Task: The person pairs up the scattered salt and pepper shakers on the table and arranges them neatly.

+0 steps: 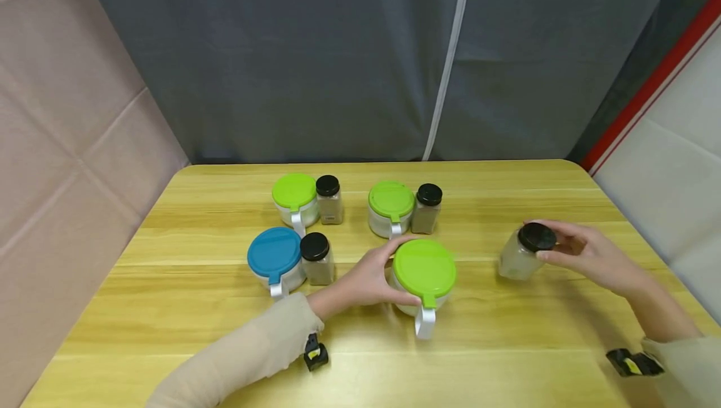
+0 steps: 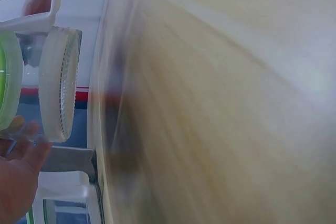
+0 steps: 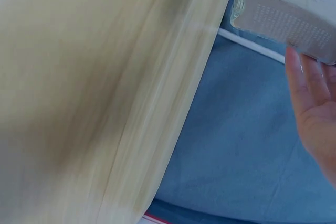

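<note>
My left hand (image 1: pixel 363 278) grips a canister with a green lid (image 1: pixel 425 270) from its left side, thumb in front and fingers behind. Its white handle points toward me. In the left wrist view the ridged base of this canister (image 2: pixel 64 85) shows close over the table. At the right, my right hand (image 1: pixel 599 258) holds a clear square spice jar (image 1: pixel 515 262) near its black cap, with thumb and fingers on either side. This jar leans, cap toward the hand. Printed text shows on the jar's side (image 3: pixel 289 19) in the right wrist view.
Behind stand two more green-lidded canisters (image 1: pixel 294 191) (image 1: pixel 391 200), each beside a black-capped spice jar (image 1: pixel 330 208) (image 1: pixel 425 217). A blue-lidded canister (image 1: pixel 274 251) and another spice jar (image 1: pixel 318 268) stand left of my left hand. A grey curtain (image 1: pixel 315 70) hangs behind the wooden table (image 1: pixel 394 370).
</note>
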Action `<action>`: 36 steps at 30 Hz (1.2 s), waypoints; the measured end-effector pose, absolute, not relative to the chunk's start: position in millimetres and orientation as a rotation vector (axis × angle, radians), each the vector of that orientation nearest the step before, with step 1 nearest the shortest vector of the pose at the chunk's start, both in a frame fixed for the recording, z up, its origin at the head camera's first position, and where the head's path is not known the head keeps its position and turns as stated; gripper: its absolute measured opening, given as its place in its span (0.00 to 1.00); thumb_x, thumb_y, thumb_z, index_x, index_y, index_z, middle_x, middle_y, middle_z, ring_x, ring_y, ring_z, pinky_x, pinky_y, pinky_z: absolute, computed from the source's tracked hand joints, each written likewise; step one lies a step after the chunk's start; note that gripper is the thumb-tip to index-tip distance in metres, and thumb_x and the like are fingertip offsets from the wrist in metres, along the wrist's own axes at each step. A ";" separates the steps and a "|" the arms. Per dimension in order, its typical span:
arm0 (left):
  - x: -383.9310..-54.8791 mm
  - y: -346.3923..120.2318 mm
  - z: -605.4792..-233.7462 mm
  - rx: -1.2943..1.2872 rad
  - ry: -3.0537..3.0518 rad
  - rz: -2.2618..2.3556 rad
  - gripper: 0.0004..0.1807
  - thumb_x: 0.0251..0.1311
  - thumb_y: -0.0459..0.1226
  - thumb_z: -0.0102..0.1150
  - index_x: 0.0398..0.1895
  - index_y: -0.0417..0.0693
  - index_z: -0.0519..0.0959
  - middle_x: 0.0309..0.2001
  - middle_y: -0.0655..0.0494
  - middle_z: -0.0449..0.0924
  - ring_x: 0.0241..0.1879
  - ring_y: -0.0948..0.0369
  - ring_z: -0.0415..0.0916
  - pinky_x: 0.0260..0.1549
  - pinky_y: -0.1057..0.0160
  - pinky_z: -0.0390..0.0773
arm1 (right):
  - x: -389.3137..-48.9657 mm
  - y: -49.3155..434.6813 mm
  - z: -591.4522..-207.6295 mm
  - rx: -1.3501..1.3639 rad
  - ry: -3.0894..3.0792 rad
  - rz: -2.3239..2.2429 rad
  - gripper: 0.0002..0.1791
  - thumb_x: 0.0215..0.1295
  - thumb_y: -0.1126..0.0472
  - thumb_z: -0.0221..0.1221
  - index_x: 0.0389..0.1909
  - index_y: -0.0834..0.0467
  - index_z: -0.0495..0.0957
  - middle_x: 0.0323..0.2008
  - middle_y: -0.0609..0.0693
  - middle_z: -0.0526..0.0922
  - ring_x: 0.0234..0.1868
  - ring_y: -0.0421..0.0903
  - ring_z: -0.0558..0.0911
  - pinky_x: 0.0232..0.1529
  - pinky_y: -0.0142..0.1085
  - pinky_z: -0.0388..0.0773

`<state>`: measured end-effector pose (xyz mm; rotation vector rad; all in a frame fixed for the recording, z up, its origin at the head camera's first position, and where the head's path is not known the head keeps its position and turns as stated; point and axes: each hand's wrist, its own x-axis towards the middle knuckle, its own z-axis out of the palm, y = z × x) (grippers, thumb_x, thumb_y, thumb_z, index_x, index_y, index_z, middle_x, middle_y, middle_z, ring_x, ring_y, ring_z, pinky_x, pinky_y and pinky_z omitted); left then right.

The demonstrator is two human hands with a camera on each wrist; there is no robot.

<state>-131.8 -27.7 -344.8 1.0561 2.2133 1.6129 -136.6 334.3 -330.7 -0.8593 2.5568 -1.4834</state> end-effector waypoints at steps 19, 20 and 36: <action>-136.4 -57.3 -378.7 0.994 2.258 1.565 0.50 0.34 0.38 0.74 0.64 0.48 0.55 0.57 0.60 0.64 0.55 0.65 0.62 0.54 0.60 0.60 | -126.5 296.8 -341.2 -1.016 2.360 -1.587 0.27 0.53 0.80 0.53 0.57 0.70 0.62 0.51 0.51 0.73 0.46 0.44 0.75 0.37 0.32 0.75; -136.7 -58.6 -379.7 0.994 2.255 1.572 0.50 0.34 0.39 0.74 0.63 0.47 0.55 0.57 0.60 0.64 0.55 0.65 0.62 0.54 0.60 0.60 | -126.3 294.7 -341.7 -1.017 2.363 -1.582 0.27 0.53 0.79 0.54 0.57 0.70 0.63 0.51 0.51 0.73 0.45 0.44 0.75 0.37 0.32 0.75; -126.6 -64.8 -355.0 0.855 2.225 1.643 0.48 0.36 0.29 0.70 0.62 0.37 0.53 0.57 0.48 0.63 0.56 0.57 0.61 0.55 0.56 0.58 | -129.4 259.3 -348.5 -1.029 2.376 -1.574 0.27 0.53 0.75 0.57 0.56 0.67 0.66 0.51 0.53 0.73 0.46 0.44 0.75 0.43 0.29 0.71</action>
